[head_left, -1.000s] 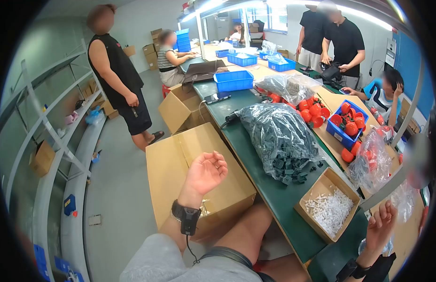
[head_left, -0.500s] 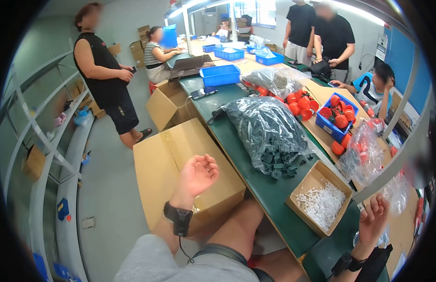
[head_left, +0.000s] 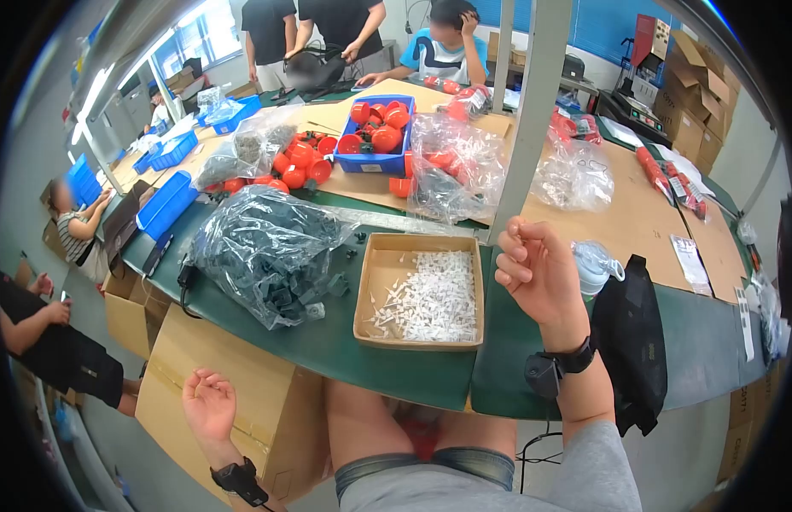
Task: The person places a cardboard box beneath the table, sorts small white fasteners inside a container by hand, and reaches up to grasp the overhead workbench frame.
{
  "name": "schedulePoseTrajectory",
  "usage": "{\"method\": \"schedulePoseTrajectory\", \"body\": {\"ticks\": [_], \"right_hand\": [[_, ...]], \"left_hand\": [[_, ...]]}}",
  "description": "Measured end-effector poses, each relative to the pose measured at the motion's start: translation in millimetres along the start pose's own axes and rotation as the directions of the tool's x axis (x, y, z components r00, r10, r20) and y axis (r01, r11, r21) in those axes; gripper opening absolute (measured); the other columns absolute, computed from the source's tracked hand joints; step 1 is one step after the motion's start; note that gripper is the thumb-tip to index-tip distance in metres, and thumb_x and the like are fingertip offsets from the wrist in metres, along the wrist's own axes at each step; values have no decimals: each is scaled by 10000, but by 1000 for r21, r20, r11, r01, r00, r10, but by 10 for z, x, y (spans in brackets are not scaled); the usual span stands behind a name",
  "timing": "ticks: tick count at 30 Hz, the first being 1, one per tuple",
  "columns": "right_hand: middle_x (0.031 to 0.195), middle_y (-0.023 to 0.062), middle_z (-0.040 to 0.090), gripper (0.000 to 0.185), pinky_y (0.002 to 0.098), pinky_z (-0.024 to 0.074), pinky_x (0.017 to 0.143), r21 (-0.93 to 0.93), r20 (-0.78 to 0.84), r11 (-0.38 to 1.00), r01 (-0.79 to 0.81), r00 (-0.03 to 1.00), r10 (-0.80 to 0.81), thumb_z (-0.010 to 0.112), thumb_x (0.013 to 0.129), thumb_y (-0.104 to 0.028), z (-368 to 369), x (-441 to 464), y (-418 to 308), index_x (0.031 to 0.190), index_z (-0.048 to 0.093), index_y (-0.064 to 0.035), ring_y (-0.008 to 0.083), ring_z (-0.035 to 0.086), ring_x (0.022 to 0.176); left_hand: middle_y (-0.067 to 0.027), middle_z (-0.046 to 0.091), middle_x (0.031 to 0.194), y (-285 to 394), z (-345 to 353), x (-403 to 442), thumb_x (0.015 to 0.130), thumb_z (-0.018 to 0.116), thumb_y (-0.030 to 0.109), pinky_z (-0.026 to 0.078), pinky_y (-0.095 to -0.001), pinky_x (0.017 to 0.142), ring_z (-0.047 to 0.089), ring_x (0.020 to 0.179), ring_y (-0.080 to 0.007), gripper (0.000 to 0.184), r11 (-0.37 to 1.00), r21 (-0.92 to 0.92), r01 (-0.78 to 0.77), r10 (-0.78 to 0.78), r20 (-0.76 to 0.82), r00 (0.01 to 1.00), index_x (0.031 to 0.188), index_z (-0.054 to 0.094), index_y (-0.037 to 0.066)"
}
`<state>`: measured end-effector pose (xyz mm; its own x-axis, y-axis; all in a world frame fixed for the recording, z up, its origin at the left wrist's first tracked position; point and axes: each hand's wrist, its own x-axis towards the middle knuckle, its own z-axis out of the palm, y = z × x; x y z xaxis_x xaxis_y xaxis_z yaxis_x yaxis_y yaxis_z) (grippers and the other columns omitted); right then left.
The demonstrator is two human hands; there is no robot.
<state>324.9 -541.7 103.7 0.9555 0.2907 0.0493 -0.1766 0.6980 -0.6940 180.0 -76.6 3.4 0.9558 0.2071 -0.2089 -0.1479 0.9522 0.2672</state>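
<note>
Since the earlier frame, the view swings right, bringing the open tan cardboard tray (head_left: 417, 340) of small white pieces (head_left: 439, 294) to mid-picture on the dark green tabletop (head_left: 334, 357), beside a clear plastic bag of dark parts (head_left: 268, 256). Right of the tray, the right hand (head_left: 539, 269) (black strapped device (head_left: 545, 374) at its wrist) hangs empty, fingers half-curled. Empty and curled likewise, the left hand (head_left: 210, 408) shows against the large brown cardboard box (head_left: 268, 388).

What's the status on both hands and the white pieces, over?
Left hand: curled, nothing seen in grip. Right hand: same, raised right of the box. White pieces: in box, uncovered. Bag of dark parts alongside, not over it.
</note>
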Motion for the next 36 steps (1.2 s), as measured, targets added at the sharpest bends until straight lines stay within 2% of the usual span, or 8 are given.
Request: {"method": "schedulePoseTrajectory", "body": {"ticks": [10, 14, 16, 18, 19, 23, 27, 36], "right_hand": [[630, -37, 399, 117, 250, 383, 526, -38, -16, 999, -30, 999, 29, 485, 885, -212, -18, 53, 112, 837, 491, -105, 68, 363, 464], [642, -15, 462, 130, 244, 401, 529, -130, -39, 980, -153, 988, 149, 492, 880, -204, -22, 114, 384, 826, 504, -87, 92, 411, 480], [677, 1, 510, 119, 238, 422, 550, -332, 56, 919, -213, 968, 245, 505, 881, -183, 18, 104, 554, 851, 528, -70, 94, 452, 513], [746, 30, 585, 112, 229, 460, 592, -621, 167, 743, -249, 885, 435, 530, 882, -144, 94, 51, 724, 906, 572, -43, 101, 529, 591], [779, 44, 611, 119, 226, 476, 613, -717, 200, 649, -254, 817, 540, 542, 883, -126, 152, -10, 817, 936, 592, -32, 105, 564, 636], [798, 67, 628, 177, 296, 508, 623, -843, 484, 533, 72, 531, 695, 568, 881, -188, 96, -308, 1529, 952, 600, -29, 171, 619, 669], [877, 177, 639, 309, 403, 520, 637, -745, 430, 107, 659, 351, 832, 599, 810, -303, 93, -614, 1785, 971, 587, -39, 345, 629, 752], [921, 235, 618, 323, 461, 507, 721, -810, 250, 26, 586, 304, 919, 569, 844, -290, -185, -682, 1924, 1003, 568, -9, 396, 626, 816]], "left_hand": [[-29, 590, 848, -295, -47, 40, 865, 494, 133, 449, -320, 738, 529, 772, -177, 110, 1000, 0, 17, -17, -42, 999, 908, 574, 71], [-46, 606, 805, -756, -290, 73, 840, 510, 96, 460, -311, 708, 563, 775, -183, 94, 914, 403, 42, 82, -284, 955, 835, 593, 53], [-70, 614, 787, -1148, -589, 65, 825, 513, 82, 476, -320, 682, 579, 751, -186, 113, 184, 965, -186, 351, 112, 930, 811, 613, 29], [-162, 613, 780, -1372, -648, -69, 721, 541, 62, 487, -357, 661, 601, 746, -292, 150, -634, 669, -388, 73, 552, 831, 830, 622, 0], [-190, 615, 798, -1441, -721, -105, 683, 557, 71, 489, -393, 690, 595, 771, -345, 181, -799, 442, -409, -297, 302, 906, 835, 622, -2], [-156, 633, 948, -1923, -1532, -396, 775, 592, 206, 474, -424, 821, 609, 891, -332, 278, -538, 569, -622, -585, 279, 762, 978, 627, 20], [-151, 631, 941, -1997, -1609, -252, 765, 598, 221, 493, -414, 770, 614, 853, -327, 253, -545, 651, -529, -443, 312, 840, 930, 643, 34], [-145, 628, 883, -2025, -1542, -185, 747, 594, 195, 501, -419, 698, 615, 797, -319, 217, -526, 673, -520, -329, 403, 854, 883, 654, 37]]}}
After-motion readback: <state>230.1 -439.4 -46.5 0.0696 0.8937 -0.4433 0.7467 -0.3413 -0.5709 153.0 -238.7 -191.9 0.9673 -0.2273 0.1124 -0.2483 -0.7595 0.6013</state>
